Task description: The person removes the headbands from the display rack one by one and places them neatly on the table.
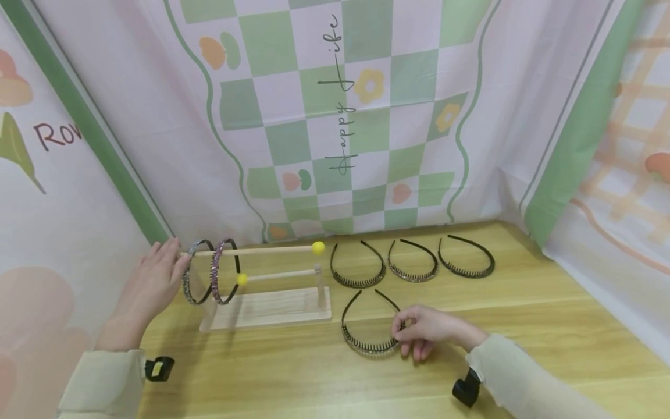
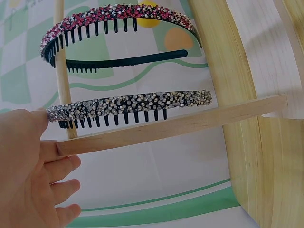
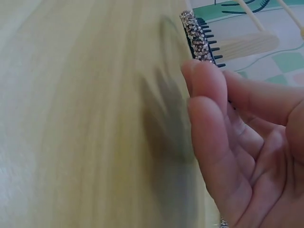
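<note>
In the head view, my right hand point(image 1: 426, 329) pinches the right side of a black toothed headband point(image 1: 366, 348) with a sparkly outer edge. The right wrist view shows its stone-covered band point(image 3: 197, 35) beyond my thumb and fingers. At the left, my left hand point(image 1: 157, 273) grips the top end of a wooden rack's upright point(image 2: 171, 128). Two headbands hang on the rack's upper rod point(image 1: 272, 251): a silver-stoned one point(image 2: 128, 105) close to my left thumb, and a pink-stoned one point(image 2: 118, 14) farther along.
Three more headbands, left point(image 1: 359, 283), middle point(image 1: 413, 276) and right point(image 1: 467, 272), lie in a row at the table's back. The upper rod has a yellow end ball point(image 1: 318, 248); a lower rod point(image 1: 280, 276) has another. A patterned curtain point(image 1: 324, 116) hangs behind.
</note>
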The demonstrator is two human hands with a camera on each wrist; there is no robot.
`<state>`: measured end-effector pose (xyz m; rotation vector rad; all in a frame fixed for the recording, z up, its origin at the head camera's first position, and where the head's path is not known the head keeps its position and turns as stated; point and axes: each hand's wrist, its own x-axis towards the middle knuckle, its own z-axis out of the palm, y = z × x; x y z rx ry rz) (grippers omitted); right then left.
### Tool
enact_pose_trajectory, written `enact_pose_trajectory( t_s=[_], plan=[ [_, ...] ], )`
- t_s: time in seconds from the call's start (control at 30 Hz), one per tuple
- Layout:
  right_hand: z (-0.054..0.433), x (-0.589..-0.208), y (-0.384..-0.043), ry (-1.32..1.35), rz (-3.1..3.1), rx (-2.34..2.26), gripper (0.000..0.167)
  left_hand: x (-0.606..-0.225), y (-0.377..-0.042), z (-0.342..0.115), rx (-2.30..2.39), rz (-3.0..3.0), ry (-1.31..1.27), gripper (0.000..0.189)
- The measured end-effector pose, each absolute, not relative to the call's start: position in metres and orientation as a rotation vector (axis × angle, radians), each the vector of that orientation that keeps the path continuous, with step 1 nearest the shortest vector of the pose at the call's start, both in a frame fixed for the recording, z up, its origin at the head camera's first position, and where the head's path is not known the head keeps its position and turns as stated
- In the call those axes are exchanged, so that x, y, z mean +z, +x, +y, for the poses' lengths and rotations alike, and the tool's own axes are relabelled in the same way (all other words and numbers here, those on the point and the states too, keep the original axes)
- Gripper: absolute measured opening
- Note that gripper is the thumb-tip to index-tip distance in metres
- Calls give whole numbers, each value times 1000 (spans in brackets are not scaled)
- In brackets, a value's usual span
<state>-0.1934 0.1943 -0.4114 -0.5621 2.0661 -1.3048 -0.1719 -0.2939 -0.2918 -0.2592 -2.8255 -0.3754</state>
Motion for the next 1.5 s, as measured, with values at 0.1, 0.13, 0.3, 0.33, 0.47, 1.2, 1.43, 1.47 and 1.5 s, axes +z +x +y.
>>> enact_pose_trajectory(
  t_s=[0.1, 0.13, 0.3, 0.33, 0.47, 1.2, 1.43, 1.47, 1.5],
  plan=[
    [193, -414, -195, -563, 2041, -1305, 12, -292, -172, -294, -374, -2828, -258, 62],
    [193, -415, -195, -563, 2037, -1304, 11, -292, -172, -294, -375, -2829, -258, 62],
    [193, -417, -197, -545, 2034, -1290, 8, -292, -172, -294, -381, -2827, -259, 62],
    [193, -418, -197, -541, 2035, -1287, 8, -292, -173, -294, -382, -2826, -259, 62],
    [194, -419, -198, -523, 2039, -1279, 7, -292, -173, -294, -382, -2824, -257, 62],
    [186, -360, -226, -646, 2142, -1270, 22, -292, -172, -294, -384, -2831, -249, 62],
    [160, -315, -239, -719, 2199, -1233, 19, -291, -171, -293, -396, -2833, -246, 63],
    [155, -309, -240, -729, 2213, -1237, 19, -291, -171, -293, -395, -2832, -246, 63],
    [151, -302, -242, -740, 2227, -1243, 19, -291, -171, -293, -393, -2832, -246, 63]
  ],
)
